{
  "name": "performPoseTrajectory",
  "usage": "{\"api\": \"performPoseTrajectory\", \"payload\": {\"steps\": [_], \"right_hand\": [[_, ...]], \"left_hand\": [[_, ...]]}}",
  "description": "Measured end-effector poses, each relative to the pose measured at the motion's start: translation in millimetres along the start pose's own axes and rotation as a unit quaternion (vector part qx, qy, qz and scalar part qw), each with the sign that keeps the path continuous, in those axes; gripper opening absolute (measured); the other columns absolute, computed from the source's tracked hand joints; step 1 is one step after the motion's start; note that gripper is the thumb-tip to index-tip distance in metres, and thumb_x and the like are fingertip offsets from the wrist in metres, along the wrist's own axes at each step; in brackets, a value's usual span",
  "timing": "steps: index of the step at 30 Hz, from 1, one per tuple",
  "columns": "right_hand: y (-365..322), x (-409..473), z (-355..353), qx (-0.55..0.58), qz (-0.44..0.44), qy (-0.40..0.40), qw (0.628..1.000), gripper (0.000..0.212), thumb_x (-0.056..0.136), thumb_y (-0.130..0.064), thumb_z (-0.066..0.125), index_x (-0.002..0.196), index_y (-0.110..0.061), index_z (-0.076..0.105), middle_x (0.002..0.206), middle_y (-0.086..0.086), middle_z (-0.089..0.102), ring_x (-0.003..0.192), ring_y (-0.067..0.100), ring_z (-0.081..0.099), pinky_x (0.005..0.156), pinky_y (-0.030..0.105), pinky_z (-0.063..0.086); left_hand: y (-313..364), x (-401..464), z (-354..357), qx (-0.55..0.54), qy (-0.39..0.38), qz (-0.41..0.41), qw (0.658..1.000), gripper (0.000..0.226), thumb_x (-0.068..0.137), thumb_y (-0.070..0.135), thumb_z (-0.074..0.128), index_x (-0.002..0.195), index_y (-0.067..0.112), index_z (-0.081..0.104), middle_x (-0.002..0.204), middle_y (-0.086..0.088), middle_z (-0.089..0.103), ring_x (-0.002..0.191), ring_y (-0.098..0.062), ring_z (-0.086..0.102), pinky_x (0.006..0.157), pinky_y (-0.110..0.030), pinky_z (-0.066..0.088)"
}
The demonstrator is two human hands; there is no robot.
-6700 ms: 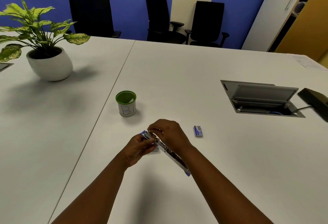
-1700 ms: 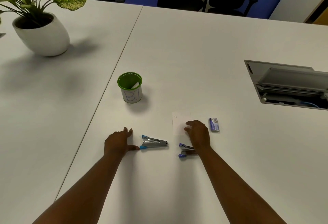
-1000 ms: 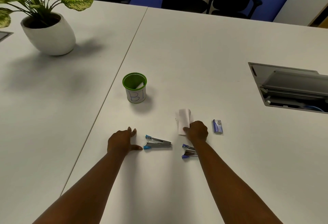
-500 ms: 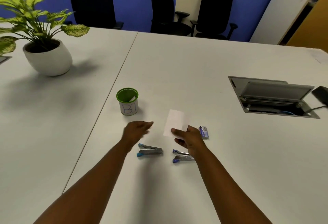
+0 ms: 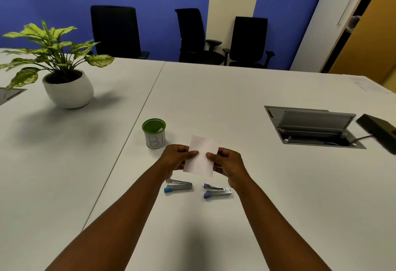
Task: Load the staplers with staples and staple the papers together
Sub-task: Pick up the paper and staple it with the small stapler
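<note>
Both hands hold a small white paper (image 5: 201, 156) up above the white table (image 5: 246, 90) — the left hand (image 5: 174, 159) pinches its left edge, thumb on the facing side, and the right hand (image 5: 228, 162) pinches its right edge the same way. Whether it is one sheet or several cannot be told. On the table nearer the person lie two small metal staplers, both closed: the light-blue-tipped stapler (image 5: 178, 185) under the left wrist and the dark-blue-tipped stapler (image 5: 217, 191) under the right — apart from each other. A green-rimmed cup (image 5: 154, 133) marked "B1" stands just left of the paper, beyond the left hand.
</note>
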State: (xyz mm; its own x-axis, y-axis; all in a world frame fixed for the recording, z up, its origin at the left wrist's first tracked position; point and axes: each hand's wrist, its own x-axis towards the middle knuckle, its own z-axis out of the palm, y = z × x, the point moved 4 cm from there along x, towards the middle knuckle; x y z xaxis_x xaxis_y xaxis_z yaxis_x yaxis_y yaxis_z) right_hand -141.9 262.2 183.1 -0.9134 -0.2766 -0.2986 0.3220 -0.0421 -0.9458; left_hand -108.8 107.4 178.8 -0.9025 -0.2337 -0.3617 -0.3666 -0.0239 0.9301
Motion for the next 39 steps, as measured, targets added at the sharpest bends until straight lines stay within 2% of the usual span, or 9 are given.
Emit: {"api": "performPoseTrajectory", "payload": {"steps": [8,13,16,20,26,29,31,34,39], "right_hand": [[-15,-13,-3,-0.096,-0.125,0.006,0.987,0.028,0.079,0.007,0.065,0.106,0.007,0.064,0.087,0.008,0.065,0.075,0.024,0.063,0.057,0.014,0.056],[-25,-21,-6,-0.151,-0.24,0.029,0.958,0.017,0.078,0.01,0.063,0.087,0.0,0.073,0.077,-0.001,0.064,0.077,0.016,0.063,0.062,0.019,0.057],[-29,-26,-7,-0.178,-0.281,0.056,0.941,0.018,0.075,0.009,0.065,0.082,-0.005,0.075,0.075,-0.01,0.063,0.074,-0.001,0.061,0.064,0.012,0.051],[-30,-31,-3,-0.221,-0.318,0.058,0.92,0.02,0.074,0.007,0.066,0.08,-0.009,0.076,0.075,-0.014,0.061,0.074,-0.008,0.058,0.058,0.007,0.042],[-27,-30,2,-0.249,-0.327,0.043,0.91,0.022,0.074,0.008,0.063,0.079,-0.009,0.076,0.074,-0.015,0.06,0.074,0.002,0.059,0.061,0.012,0.045],[-26,-26,-1,-0.232,-0.271,0.013,0.934,0.022,0.079,0.008,0.058,0.087,-0.004,0.074,0.079,-0.009,0.063,0.081,0.011,0.062,0.069,0.01,0.049],[-22,-24,-3,-0.107,-0.143,-0.04,0.983,0.027,0.084,0.007,0.047,0.096,0.001,0.07,0.085,0.002,0.065,0.089,0.024,0.063,0.072,0.018,0.056],[-18,-25,-3,0.004,0.016,-0.066,0.998,0.023,0.09,-0.015,0.054,0.101,0.001,0.065,0.088,0.01,0.065,0.085,0.027,0.063,0.075,0.029,0.056],[-11,-24,3,-0.038,0.055,-0.037,0.997,0.022,0.08,-0.014,0.069,0.092,0.003,0.065,0.08,0.01,0.063,0.07,0.017,0.062,0.057,0.022,0.057]], "left_hand": [[8,-14,-1,-0.06,-0.029,0.002,0.998,0.026,0.087,0.005,0.058,0.113,0.001,0.061,0.083,-0.003,0.067,0.07,-0.013,0.066,0.059,-0.019,0.056],[14,-26,1,-0.139,-0.073,-0.023,0.987,0.015,0.092,0.004,0.049,0.097,0.009,0.062,0.09,-0.007,0.065,0.077,-0.016,0.064,0.058,-0.019,0.057],[13,-34,2,-0.171,-0.076,-0.091,0.978,0.019,0.096,0.019,0.045,0.097,0.004,0.056,0.086,-0.013,0.064,0.07,-0.023,0.067,0.053,-0.025,0.058],[13,-35,-2,-0.117,-0.088,-0.119,0.982,0.051,0.087,0.053,0.049,0.092,0.003,0.06,0.082,-0.013,0.071,0.063,-0.021,0.072,0.059,-0.029,0.059],[11,-30,-1,-0.064,-0.055,-0.086,0.993,0.025,0.084,0.022,0.065,0.094,0.0,0.06,0.057,-0.006,0.071,0.051,-0.013,0.068,0.048,-0.021,0.056],[12,-27,-2,-0.056,-0.037,-0.057,0.996,0.02,0.084,0.022,0.065,0.086,0.002,0.062,0.06,-0.007,0.07,0.05,-0.012,0.068,0.047,-0.02,0.055],[14,-26,-3,-0.037,-0.036,-0.041,0.998,0.021,0.084,0.023,0.065,0.087,0.003,0.063,0.071,-0.01,0.069,0.05,-0.011,0.067,0.047,-0.019,0.055],[17,-26,-1,0.015,-0.048,-0.016,0.999,0.019,0.084,0.024,0.065,0.082,0.005,0.063,0.079,-0.012,0.066,0.051,-0.011,0.067,0.052,-0.021,0.057],[23,-27,6,0.066,-0.065,0.018,0.996,0.019,0.087,0.026,0.061,0.078,0.009,0.062,0.079,-0.01,0.065,0.063,-0.018,0.067,0.054,-0.022,0.057]]}}
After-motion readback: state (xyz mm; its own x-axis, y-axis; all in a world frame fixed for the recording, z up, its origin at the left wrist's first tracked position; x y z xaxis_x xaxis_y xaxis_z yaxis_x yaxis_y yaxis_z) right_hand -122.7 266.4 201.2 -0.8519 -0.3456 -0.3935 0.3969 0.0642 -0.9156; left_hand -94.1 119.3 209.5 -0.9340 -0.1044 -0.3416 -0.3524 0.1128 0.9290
